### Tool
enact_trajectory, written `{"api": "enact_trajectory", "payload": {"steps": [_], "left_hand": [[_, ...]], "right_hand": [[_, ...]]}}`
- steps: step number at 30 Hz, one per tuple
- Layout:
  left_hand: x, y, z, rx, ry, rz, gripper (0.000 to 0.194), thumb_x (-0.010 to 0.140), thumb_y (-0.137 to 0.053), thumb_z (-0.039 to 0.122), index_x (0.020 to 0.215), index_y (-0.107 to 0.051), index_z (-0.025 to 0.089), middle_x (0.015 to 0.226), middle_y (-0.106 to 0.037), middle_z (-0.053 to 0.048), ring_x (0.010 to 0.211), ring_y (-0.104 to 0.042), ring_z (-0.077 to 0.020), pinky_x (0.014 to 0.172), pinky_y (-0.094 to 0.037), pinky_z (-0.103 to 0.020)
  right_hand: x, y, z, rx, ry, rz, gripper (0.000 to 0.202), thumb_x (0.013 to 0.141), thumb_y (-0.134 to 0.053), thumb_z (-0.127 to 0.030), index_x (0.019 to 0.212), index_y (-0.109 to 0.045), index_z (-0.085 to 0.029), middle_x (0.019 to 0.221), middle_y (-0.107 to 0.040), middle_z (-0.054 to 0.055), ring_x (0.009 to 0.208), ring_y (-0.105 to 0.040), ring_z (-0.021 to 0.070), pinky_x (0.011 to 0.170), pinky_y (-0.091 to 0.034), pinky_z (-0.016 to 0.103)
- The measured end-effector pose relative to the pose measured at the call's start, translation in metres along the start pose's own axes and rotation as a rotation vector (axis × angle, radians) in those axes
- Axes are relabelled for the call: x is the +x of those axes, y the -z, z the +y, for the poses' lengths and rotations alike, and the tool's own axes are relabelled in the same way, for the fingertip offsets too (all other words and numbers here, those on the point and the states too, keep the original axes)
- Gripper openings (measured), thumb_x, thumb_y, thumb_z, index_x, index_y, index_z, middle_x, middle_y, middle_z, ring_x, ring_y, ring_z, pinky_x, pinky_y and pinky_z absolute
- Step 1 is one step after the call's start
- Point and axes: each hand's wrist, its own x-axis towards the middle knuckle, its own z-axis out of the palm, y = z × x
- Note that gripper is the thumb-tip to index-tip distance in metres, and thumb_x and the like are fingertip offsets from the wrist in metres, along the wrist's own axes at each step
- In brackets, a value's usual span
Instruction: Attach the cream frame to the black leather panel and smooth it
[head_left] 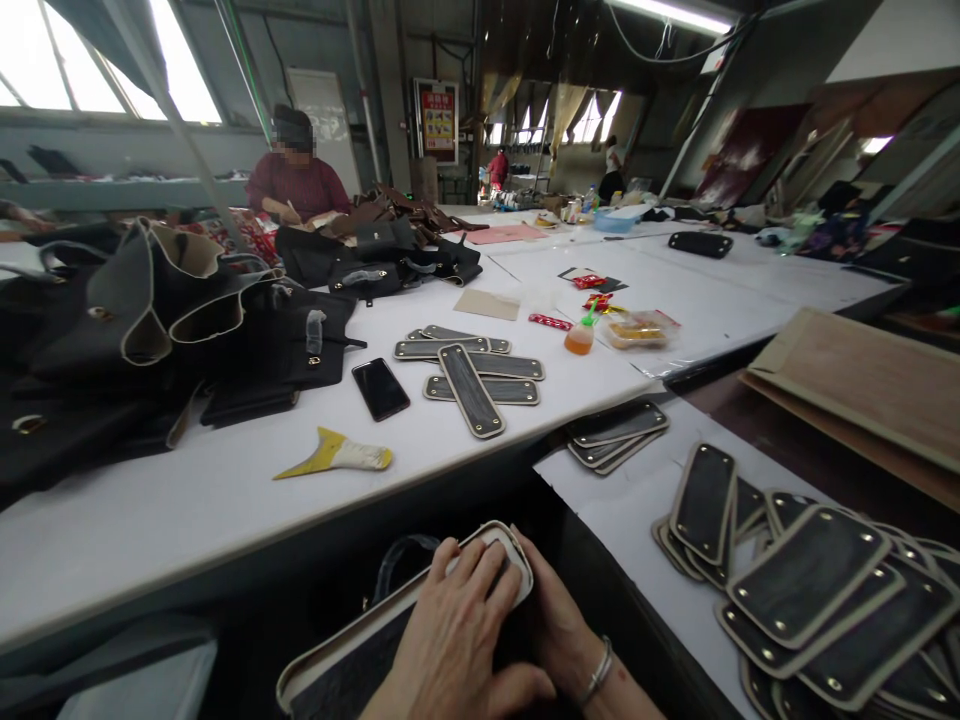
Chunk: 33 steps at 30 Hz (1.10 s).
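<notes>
Daylight is let in by slanted windows (184, 60) around eleven o'clock, and a white table (187, 500) is spread beyond the hands. At eleven o'clock, far across it, a co-worker (311, 190) in a dark red top is seated; nearer, between ten and eleven, a heap of black bags (120, 330) is piled.

Just below the table's near edge, a black bag piece (360, 660) with a pale rim (352, 632) is held. It lies directly beneath and between the hands: its near corner is pointed toward eight o'clock, its far end toward one. That far end is cupped from the three o'clock side by the right hand (555, 610), whose fingers are mostly hidden behind it. By the left hand (457, 620) the same end is touched from above, fingers bent and thumb spread away; whether it is pinched or merely pressed cannot be told.

A light load is to be expected, with a soft, bending body and a firmer rim. It is probably best taken by that rim or the cupped end, since the plastic-wrapped handle (386, 565) at ten o'clock would likely swing and slip.

At twelve o'clock pale-edged panels (472, 392) are stacked crosswise, with a phone (381, 388) and yellow tool (334, 455) toward eleven. More loose panels (814, 575) are scattered at three.
</notes>
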Motion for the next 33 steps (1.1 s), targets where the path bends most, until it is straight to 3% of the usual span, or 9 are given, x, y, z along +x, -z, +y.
{"api": "enact_trajectory", "payload": {"steps": [5,10,17,23,27,30,33], "left_hand": [[0.0,-0.005,-0.004,0.013,0.002,0.012,0.081,0.073,-0.064,0.069,0.141,-0.04,0.032,0.151,-0.041,-0.005,0.136,-0.037,-0.0324,0.114,-0.021,-0.059],[0.001,-0.011,-0.007,0.032,-0.01,0.025,0.084,0.07,-0.07,0.066,0.142,-0.039,0.035,0.151,-0.041,-0.004,0.136,-0.037,-0.0334,0.113,-0.024,-0.06],[0.002,-0.009,-0.007,0.003,-0.001,0.003,0.076,0.074,-0.063,0.069,0.139,-0.045,0.035,0.151,-0.04,-0.007,0.137,-0.035,-0.0373,0.111,-0.024,-0.064],[-0.002,0.005,-0.006,-0.107,-0.055,0.084,0.063,0.073,-0.067,0.066,0.127,-0.057,0.035,0.143,-0.051,-0.005,0.131,-0.044,-0.035,0.109,-0.027,-0.064],[-0.007,0.023,-0.013,-0.341,-0.064,0.12,0.031,0.084,-0.064,0.046,0.112,-0.067,0.033,0.124,-0.066,0.0,0.118,-0.057,-0.0259,0.112,-0.032,-0.054],[-0.016,0.033,-0.029,-0.556,-0.023,0.201,0.029,0.091,-0.054,0.04,0.111,-0.07,0.026,0.121,-0.068,-0.004,0.115,-0.061,-0.022,0.105,-0.044,-0.038],[-0.041,0.037,-0.057,-0.617,0.114,0.33,0.038,0.089,-0.054,0.049,0.113,-0.07,0.025,0.125,-0.066,-0.006,0.119,-0.058,-0.0258,0.106,-0.044,-0.039]], "right_hand": [[0.0,-0.001,-0.004,0.031,0.01,-0.101,0.041,0.088,-0.063,-0.048,0.1,-0.074,-0.011,0.096,-0.073,0.012,0.094,-0.065,0.0263,0.096,-0.043,0.039],[-0.004,-0.001,-0.003,0.02,0.056,-0.062,0.043,0.082,-0.071,-0.048,0.105,-0.073,-0.012,0.104,-0.072,0.011,0.101,-0.063,0.0255,0.099,-0.041,0.036],[-0.008,0.0,-0.004,-0.04,0.095,-0.066,0.043,0.08,-0.074,-0.042,0.113,-0.07,-0.014,0.113,-0.07,0.009,0.113,-0.058,0.0239,0.108,-0.034,0.036],[-0.013,-0.004,-0.008,-0.322,0.212,-0.114,0.045,0.087,-0.066,-0.043,0.12,-0.065,-0.014,0.123,-0.065,0.011,0.119,-0.055,0.026,0.107,-0.034,0.038],[-0.012,-0.004,-0.014,-0.602,0.283,-0.033,0.05,0.087,-0.065,-0.048,0.125,-0.063,-0.016,0.119,-0.067,0.009,0.116,-0.056,0.0274,0.105,-0.035,0.041],[-0.012,-0.002,-0.019,-0.767,0.298,0.033,0.053,0.087,-0.064,-0.052,0.129,-0.061,-0.019,0.118,-0.068,0.007,0.113,-0.057,0.0267,0.103,-0.036,0.04],[-0.011,-0.002,-0.023,-0.885,0.315,0.058,0.057,0.086,-0.063,-0.056,0.131,-0.059,-0.022,0.119,-0.067,0.005,0.108,-0.058,0.026,0.098,-0.039,0.038]]}}
